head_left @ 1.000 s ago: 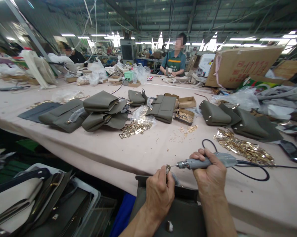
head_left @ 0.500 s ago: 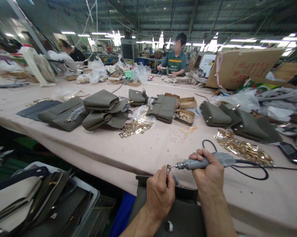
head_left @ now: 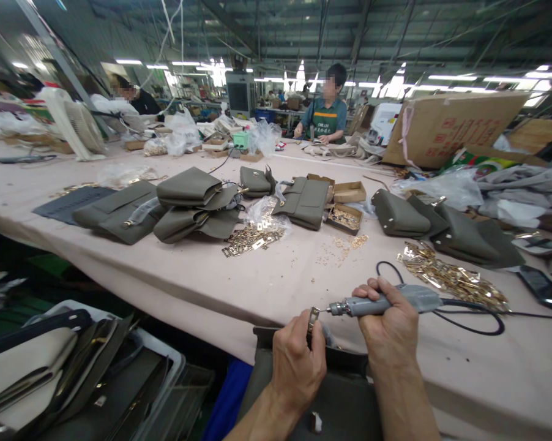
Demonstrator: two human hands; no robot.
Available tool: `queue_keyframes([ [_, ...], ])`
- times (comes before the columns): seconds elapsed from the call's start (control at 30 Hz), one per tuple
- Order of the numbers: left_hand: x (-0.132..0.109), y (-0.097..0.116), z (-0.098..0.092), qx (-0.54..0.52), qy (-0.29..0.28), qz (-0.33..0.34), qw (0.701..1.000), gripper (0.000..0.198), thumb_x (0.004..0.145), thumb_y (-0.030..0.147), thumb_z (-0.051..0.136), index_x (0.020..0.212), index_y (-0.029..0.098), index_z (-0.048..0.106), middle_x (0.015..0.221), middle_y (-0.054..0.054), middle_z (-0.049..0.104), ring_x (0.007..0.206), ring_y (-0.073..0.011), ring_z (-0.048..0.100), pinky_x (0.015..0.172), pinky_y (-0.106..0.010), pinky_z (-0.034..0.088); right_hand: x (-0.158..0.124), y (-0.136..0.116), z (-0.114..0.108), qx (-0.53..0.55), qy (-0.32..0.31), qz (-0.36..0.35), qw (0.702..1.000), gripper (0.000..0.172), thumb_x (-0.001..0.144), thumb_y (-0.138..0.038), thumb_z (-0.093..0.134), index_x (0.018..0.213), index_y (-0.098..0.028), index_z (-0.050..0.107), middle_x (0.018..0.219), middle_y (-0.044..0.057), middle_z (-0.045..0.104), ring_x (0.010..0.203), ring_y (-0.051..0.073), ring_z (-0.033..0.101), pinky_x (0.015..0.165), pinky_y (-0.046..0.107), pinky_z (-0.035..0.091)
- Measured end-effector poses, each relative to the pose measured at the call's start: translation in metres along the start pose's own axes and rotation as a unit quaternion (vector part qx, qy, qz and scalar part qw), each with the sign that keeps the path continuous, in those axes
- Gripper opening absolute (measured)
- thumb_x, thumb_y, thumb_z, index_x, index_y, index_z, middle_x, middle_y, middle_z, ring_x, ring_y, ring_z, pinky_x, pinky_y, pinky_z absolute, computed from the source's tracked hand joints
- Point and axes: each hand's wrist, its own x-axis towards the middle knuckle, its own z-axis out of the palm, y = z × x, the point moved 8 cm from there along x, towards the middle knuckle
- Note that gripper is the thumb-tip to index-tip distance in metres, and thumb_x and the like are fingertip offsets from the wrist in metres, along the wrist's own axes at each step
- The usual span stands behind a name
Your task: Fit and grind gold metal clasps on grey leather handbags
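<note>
Fingers of the left hand (head_left: pixel 298 355) are pinching a clasp (head_left: pixel 313 318), standing nearly upright, at the driver's tip. The right hand (head_left: pixel 392 321) is gripping the driver (head_left: pixel 370 305), which is lying almost level, pointing left. Beyond it, gold plates (head_left: pixel 457 278) are covering some worktop (head_left: pixel 221 269); behind it, a cord (head_left: pixel 469 305) is looping; below its tip, a bag (head_left: pixel 349 401) is resting.

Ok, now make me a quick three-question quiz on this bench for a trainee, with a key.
1. Which hand holds the grey tool: A, left; B, right?
2. True or false: in the view, the fan is left of the big carton.
3. Fill in the blank: the tool points at a small ____ piece.

Key:
1. B, the right hand.
2. True.
3. metal.
</note>
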Motion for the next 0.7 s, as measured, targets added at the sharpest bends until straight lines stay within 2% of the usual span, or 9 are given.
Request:
queue_keyframes([
  [0.2, 0.000, 0.000, 0.002, 0.007, 0.006, 0.012, 1.000, 0.023, 0.103, 0.019, 0.048, 0.111, 0.011, 0.068, 0.082, -0.010, 0.072, 0.070, -0.0255, 0.070, 0.065, -0.035, 0.049, -0.005, -0.003, 0.003, -0.013, -0.005, -0.017, 1.000, 0.023, 0.075, -0.003, 0.074, 0.084, -0.013, 0.055, 0.081, -0.002, 0.049, 0.061, 0.007, 0.042, 0.058, 0.023, 0.052],
  [0.5, 0.000, -0.001, 0.000, -0.020, -0.011, -0.016, 1.000, 0.026, 0.104, 0.023, 0.046, 0.103, 0.013, 0.070, 0.082, -0.010, 0.071, 0.072, -0.0260, 0.069, 0.068, -0.035, 0.047, -0.011, -0.008, 0.007, -0.027, 0.000, -0.038, 0.999, 0.026, 0.070, -0.002, 0.076, 0.084, -0.013, 0.056, 0.082, -0.002, 0.049, 0.062, 0.007, 0.042, 0.058, 0.022, 0.052],
  [0.6, 0.005, -0.006, -0.003, -0.073, -0.036, -0.085, 0.993, 0.028, 0.104, 0.029, 0.048, 0.098, 0.017, 0.072, 0.080, -0.008, 0.071, 0.068, -0.0225, 0.066, 0.067, -0.032, 0.047, -0.013, -0.009, 0.009, -0.029, 0.002, -0.043, 0.999, 0.026, 0.070, -0.002, 0.076, 0.084, -0.013, 0.057, 0.081, -0.002, 0.049, 0.062, 0.008, 0.042, 0.057, 0.022, 0.052],
  [0.7, 0.007, -0.018, 0.000, -0.154, -0.069, -0.196, 0.966, 0.031, 0.102, 0.034, 0.052, 0.085, 0.019, 0.072, 0.071, -0.004, 0.071, 0.063, -0.0191, 0.066, 0.061, -0.027, 0.046, -0.015, -0.010, 0.010, -0.032, 0.004, -0.044, 0.998, 0.025, 0.070, -0.002, 0.076, 0.082, -0.012, 0.056, 0.082, -0.001, 0.048, 0.063, 0.008, 0.042, 0.057, 0.023, 0.052],
])
